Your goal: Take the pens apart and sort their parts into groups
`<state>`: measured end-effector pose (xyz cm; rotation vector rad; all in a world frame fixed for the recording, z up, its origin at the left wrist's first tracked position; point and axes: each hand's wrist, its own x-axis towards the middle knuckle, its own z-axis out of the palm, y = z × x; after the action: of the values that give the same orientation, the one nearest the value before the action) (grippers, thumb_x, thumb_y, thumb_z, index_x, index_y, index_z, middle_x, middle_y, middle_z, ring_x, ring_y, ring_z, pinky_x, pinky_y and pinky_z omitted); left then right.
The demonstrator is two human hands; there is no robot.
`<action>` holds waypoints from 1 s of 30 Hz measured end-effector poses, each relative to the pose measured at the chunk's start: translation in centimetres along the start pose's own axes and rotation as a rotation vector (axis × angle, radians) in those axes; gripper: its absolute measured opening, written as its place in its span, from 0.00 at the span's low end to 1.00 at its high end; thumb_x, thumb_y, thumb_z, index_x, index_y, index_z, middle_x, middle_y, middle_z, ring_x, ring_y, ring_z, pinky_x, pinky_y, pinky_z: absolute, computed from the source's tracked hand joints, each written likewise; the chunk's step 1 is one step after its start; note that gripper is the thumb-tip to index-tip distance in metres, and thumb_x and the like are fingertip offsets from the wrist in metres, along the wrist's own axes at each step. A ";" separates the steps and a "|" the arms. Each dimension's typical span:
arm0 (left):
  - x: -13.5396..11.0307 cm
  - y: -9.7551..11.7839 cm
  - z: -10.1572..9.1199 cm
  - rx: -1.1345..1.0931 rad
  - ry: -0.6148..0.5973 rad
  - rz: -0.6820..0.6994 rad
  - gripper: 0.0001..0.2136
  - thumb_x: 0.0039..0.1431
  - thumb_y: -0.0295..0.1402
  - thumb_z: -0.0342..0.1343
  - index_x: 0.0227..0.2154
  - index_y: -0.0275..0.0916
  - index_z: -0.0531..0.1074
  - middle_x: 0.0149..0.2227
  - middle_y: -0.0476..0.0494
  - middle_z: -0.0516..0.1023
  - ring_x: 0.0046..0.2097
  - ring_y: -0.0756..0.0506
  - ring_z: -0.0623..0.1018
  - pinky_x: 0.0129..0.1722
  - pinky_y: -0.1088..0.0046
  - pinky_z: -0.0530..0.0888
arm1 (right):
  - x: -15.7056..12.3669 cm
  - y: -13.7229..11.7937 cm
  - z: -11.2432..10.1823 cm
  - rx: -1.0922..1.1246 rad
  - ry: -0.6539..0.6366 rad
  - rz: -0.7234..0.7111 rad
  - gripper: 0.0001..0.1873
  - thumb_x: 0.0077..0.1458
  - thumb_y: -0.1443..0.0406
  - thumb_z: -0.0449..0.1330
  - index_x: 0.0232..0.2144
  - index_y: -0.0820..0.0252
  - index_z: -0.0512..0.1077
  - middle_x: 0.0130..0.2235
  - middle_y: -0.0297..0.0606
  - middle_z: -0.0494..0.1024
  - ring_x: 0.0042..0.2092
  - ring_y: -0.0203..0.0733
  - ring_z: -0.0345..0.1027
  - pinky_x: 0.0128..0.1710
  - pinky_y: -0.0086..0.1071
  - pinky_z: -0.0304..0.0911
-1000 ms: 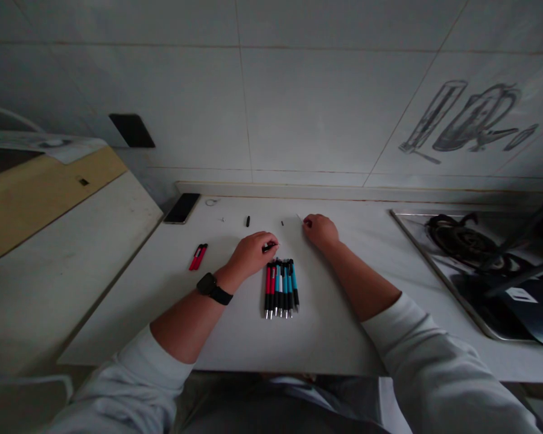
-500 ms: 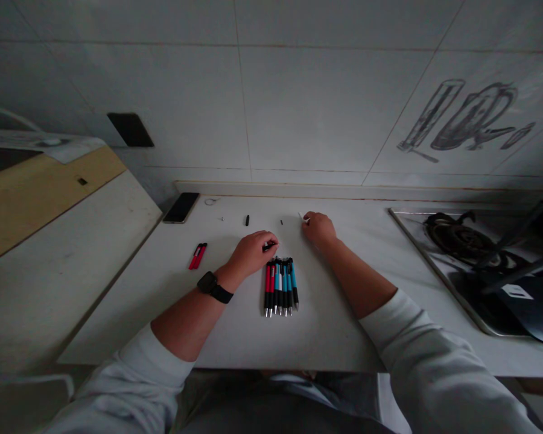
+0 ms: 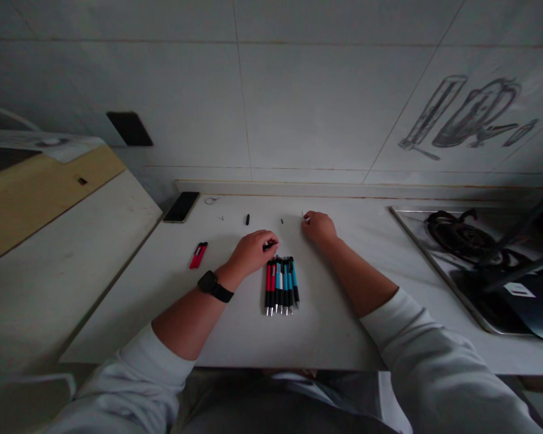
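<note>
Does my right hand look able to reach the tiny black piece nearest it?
Probably yes: only bare counter lies between your right hand and the tiny black piece, though that hand seems to hold something whitish.

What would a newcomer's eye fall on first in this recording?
Probably the row of red, white and blue pens lying side by side on the white counter, just nearer the wearer than the left hand's fingertips. Next, perhaps, the grey jug-like picture at upper right on the tiled wall.
</note>
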<state>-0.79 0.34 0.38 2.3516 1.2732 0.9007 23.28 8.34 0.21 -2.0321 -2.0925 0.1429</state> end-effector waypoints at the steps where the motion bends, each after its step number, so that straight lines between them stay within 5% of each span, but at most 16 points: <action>1: 0.0 0.0 0.0 0.001 -0.002 0.000 0.03 0.62 0.30 0.59 0.37 0.41 0.76 0.38 0.46 0.80 0.40 0.46 0.79 0.41 0.70 0.74 | 0.0 0.0 0.0 -0.002 -0.005 0.003 0.19 0.63 0.63 0.55 0.52 0.60 0.77 0.49 0.49 0.82 0.49 0.48 0.75 0.48 0.34 0.66; 30: -0.1 0.1 -0.2 0.003 -0.007 -0.011 0.03 0.62 0.30 0.59 0.37 0.41 0.77 0.38 0.46 0.81 0.40 0.47 0.79 0.41 0.70 0.74 | -0.2 0.0 0.0 -0.004 -0.004 -0.040 0.20 0.63 0.63 0.54 0.51 0.61 0.79 0.49 0.51 0.81 0.49 0.49 0.74 0.49 0.35 0.65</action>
<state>-0.94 0.23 0.55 2.3459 1.2835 0.8868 23.25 8.09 0.24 -1.9923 -2.1363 0.1364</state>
